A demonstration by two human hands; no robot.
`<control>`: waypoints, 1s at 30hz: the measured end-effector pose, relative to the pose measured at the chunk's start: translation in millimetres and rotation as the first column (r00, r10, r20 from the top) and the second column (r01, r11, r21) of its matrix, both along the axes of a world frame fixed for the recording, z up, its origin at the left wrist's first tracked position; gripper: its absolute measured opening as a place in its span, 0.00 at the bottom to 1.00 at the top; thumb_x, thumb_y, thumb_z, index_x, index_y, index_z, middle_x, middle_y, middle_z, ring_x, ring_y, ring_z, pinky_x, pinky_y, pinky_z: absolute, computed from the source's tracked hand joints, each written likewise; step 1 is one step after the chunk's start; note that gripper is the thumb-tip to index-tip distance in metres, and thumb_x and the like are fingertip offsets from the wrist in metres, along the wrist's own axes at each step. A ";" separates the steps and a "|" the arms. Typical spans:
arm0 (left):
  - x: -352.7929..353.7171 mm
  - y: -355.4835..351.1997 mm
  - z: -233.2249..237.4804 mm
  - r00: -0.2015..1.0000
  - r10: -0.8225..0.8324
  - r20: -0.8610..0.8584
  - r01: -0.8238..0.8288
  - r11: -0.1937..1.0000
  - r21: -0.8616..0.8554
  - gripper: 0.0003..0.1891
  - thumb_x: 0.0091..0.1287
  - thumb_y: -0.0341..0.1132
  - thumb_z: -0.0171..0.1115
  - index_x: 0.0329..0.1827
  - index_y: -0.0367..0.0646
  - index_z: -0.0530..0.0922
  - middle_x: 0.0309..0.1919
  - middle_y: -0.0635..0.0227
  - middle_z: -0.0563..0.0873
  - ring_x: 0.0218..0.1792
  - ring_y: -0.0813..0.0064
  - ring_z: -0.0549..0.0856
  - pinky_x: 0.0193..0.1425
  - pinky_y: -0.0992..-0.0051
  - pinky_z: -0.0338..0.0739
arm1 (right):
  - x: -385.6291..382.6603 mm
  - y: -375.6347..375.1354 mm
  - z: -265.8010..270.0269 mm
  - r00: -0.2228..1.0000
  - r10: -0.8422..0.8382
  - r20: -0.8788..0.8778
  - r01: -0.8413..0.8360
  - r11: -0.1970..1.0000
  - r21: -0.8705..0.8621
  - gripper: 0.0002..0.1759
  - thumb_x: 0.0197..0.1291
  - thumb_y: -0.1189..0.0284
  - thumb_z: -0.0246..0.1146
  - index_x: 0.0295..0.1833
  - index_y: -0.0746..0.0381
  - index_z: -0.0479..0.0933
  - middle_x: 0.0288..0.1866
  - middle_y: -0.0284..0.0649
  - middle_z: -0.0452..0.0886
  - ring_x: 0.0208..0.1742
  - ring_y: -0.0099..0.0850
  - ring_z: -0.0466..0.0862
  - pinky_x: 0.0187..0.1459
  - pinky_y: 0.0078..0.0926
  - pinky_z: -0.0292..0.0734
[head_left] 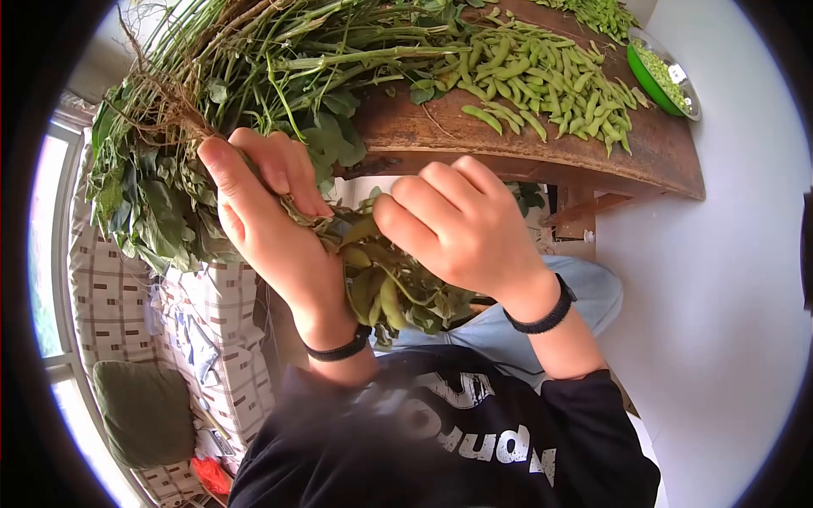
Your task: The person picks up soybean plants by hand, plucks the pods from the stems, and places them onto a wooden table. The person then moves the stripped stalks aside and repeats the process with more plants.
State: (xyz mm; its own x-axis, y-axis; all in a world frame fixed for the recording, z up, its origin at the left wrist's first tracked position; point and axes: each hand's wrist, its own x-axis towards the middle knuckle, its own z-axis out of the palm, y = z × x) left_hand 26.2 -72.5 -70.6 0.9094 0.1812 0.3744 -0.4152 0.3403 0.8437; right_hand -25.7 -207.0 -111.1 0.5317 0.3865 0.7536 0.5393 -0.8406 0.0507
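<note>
My left hand [275, 190] is wrapped round the stem of an uprooted soybean plant [428, 300], its brown roots [182, 110] sticking out past the thumb. Below that hand the plant hangs over my lap, with leaves and several plump green pods [389, 300]. Right beside those pods, my right hand [466, 224] is closed with its fingers curled in. Whatever its fingertips pinch is hidden behind the knuckles. Picked pods [542, 76] lie in a loose pile on the wooden table in front of me.
Uprooted plants [279, 59] are heaped on the left part of the wooden table [406, 127]. A green-sided bowl [648, 80] of shelled beans stands at the table's right end, by the white wall [720, 254]. A checked sofa [229, 339] with a dark green cushion [144, 413] is at left.
</note>
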 end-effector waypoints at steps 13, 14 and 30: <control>27.8 21.0 -8.6 0.980 0.197 -0.008 -0.197 0.980 -0.042 0.23 0.79 0.51 0.43 0.25 0.47 0.64 0.17 0.75 0.66 0.19 0.83 0.62 0.24 0.77 0.53 | -102.5 -103.7 50.8 0.732 -0.579 0.358 0.573 0.808 0.135 0.04 0.63 0.74 0.61 0.42 0.62 0.78 0.37 0.38 0.81 0.32 0.36 0.80 0.37 0.32 0.76; 27.2 16.6 -10.7 0.987 0.162 -0.001 -0.162 0.985 -0.061 0.23 0.79 0.51 0.43 0.25 0.47 0.64 0.17 0.74 0.66 0.19 0.82 0.63 0.24 0.77 0.53 | -78.4 -109.7 53.4 0.721 -0.626 0.297 0.605 0.778 0.170 0.07 0.63 0.74 0.62 0.45 0.64 0.78 0.37 0.38 0.81 0.32 0.37 0.81 0.37 0.33 0.76; 20.6 12.0 -7.7 0.934 0.355 0.029 -0.356 0.930 0.093 0.25 0.78 0.53 0.42 0.25 0.46 0.65 0.18 0.73 0.68 0.18 0.81 0.63 0.23 0.78 0.54 | -59.7 27.4 -12.2 0.926 -0.040 -0.376 0.143 0.957 0.251 0.13 0.49 0.69 0.71 0.32 0.60 0.72 0.31 0.36 0.68 0.33 0.33 0.76 0.34 0.31 0.74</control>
State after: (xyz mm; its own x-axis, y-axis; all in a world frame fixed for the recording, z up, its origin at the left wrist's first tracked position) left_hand 46.8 -60.4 -78.3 0.7875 0.4546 0.4162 -0.5041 0.0866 0.8593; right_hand -85.4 -179.6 -123.3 0.8112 0.1328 0.5695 0.3965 -0.8408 -0.3686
